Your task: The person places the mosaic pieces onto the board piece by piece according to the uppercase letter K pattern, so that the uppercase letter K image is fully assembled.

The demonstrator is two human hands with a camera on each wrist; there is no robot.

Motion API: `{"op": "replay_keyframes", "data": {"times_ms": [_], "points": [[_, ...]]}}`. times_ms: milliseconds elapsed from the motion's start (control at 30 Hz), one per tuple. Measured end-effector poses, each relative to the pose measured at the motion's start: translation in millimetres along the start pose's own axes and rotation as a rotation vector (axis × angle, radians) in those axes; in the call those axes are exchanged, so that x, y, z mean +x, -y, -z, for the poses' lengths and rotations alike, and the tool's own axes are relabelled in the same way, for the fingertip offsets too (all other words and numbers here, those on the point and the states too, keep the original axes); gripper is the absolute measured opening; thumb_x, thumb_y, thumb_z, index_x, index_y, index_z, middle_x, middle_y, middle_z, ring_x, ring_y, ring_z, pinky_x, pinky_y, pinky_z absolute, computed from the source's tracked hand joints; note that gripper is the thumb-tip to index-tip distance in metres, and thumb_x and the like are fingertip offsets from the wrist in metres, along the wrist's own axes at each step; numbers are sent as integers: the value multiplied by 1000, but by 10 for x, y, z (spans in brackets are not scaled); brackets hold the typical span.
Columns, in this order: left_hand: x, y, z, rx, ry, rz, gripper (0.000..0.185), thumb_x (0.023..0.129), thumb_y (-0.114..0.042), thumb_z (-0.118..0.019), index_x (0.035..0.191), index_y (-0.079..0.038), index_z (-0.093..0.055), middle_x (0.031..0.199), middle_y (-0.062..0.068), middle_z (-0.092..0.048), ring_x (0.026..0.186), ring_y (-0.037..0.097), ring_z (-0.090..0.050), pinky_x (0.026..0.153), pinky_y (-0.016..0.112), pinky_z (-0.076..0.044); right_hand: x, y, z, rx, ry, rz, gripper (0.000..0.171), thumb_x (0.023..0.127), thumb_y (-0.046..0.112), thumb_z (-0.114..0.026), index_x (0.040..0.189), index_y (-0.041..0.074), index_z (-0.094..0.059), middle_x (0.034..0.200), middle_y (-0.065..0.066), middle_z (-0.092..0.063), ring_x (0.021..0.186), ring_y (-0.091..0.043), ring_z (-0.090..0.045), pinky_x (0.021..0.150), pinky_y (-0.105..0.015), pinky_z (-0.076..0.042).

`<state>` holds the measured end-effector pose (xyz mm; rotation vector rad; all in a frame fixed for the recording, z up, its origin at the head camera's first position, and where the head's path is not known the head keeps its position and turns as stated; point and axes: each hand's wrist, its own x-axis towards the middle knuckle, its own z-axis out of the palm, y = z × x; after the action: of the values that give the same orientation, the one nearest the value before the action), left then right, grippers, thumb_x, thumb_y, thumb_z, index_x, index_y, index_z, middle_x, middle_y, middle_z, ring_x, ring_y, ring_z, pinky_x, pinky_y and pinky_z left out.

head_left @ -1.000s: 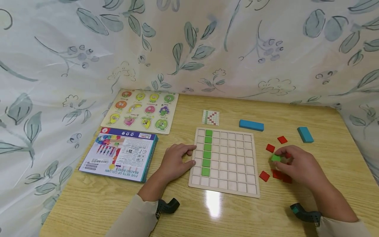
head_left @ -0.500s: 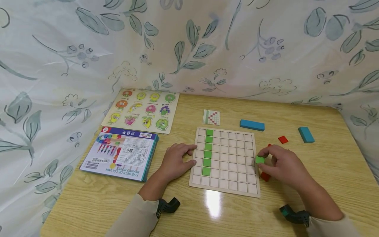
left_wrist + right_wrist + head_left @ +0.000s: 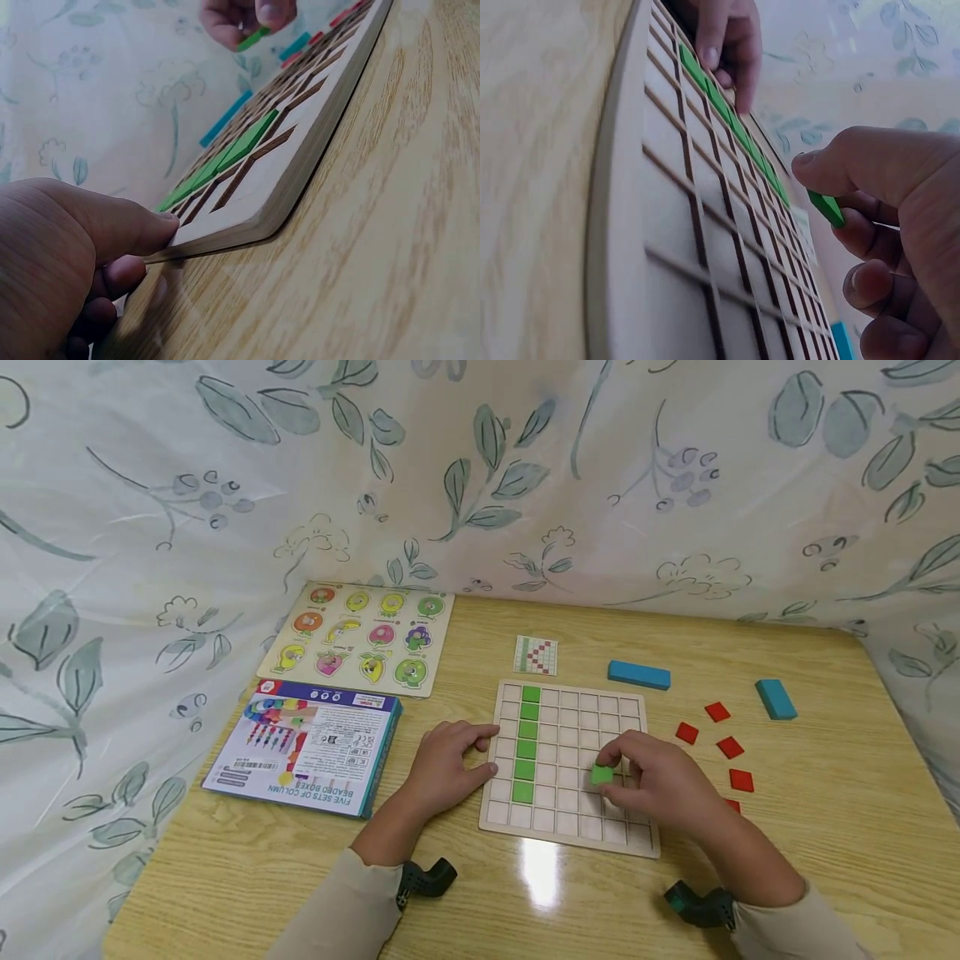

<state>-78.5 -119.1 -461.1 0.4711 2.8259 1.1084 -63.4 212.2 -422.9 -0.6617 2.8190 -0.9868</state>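
The right hand [image 3: 660,785] holds a green tile [image 3: 602,774] above the middle of the grid board [image 3: 570,843], not yet in any cell. I think the tile could land in a wrong cell, because the hand covers many squares from above, and the green column [image 3: 526,743] stands well apart, near the left edge. The tile is also tilted in the right wrist view, so a corner may catch on the wooden ridge between cells and the tile may sit crooked or slip out. If the board moves, the placed tiles could jump, but this danger seems small.

The right fingers [image 3: 832,169] are pressed close on the tile and pinch it between thumb and forefinger; the other fingers are curled below it. The left hand [image 3: 446,768] rests on the tabletop [image 3: 825,860] at the left edge of the board. Its thumb [image 3: 120,225] lies against the edge and the fingers are loosely bent, holding nothing. Red tiles [image 3: 729,747] lie right of the board.
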Motion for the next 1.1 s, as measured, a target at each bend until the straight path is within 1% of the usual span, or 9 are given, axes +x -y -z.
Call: {"op": "replay_keyframes", "data": {"times_ms": [233,367,600,733,900,1100], "points": [[-1,-6,6,-2,0,-6,51,91,-22,-83,141,-17,-71,100,-10,-64,104,21,-55,99,48,-41,97,155,-213,39,48,59,33,80,16,-95,102,25,-71,96,16,-64,68,-6,-50,62,-26,-45],[0,-5,8,0,3,-5,51,92,-22,-83,141,-17,-71,101,-9,-64,102,20,-54,97,47,-41,159,265,-329,29,80,96,32,81,21,-95,101,26,-70,95,17,-63,72,-6,-51,65,-27,-47],[5,4,5,4,0,-3,50,92,-23,-83,141,-18,-71,100,-10,-64,102,20,-54,97,46,-41,242,420,-485,-10,123,178,31,83,25,-93,103,26,-71,97,18,-63,82,-8,-56,75,-29,-50],[5,10,2,-2,-4,-9,50,91,-22,-84,140,-18,-72,99,-10,-64,101,20,-53,97,46,-41,261,476,-575,-12,145,197,29,83,28,-91,103,26,-70,97,18,-63,82,-6,-56,75,-29,-50],[5,13,2,-1,-11,-17,50,91,-22,-84,139,-17,-72,98,-10,-63,100,20,-53,97,47,-41,276,525,-655,-26,171,216,29,83,28,-90,103,25,-70,100,16,-64,84,-5,-55,77,-29,-50],[1,5,9,-5,-13,-21,49,90,-21,-84,138,-16,-72,99,-9,-64,100,20,-54,97,47,-41,290,540,-686,-27,195,224,29,84,30,-91,102,26,-68,96,18,-62,82,-4,-54,76,-29,-49]]}}
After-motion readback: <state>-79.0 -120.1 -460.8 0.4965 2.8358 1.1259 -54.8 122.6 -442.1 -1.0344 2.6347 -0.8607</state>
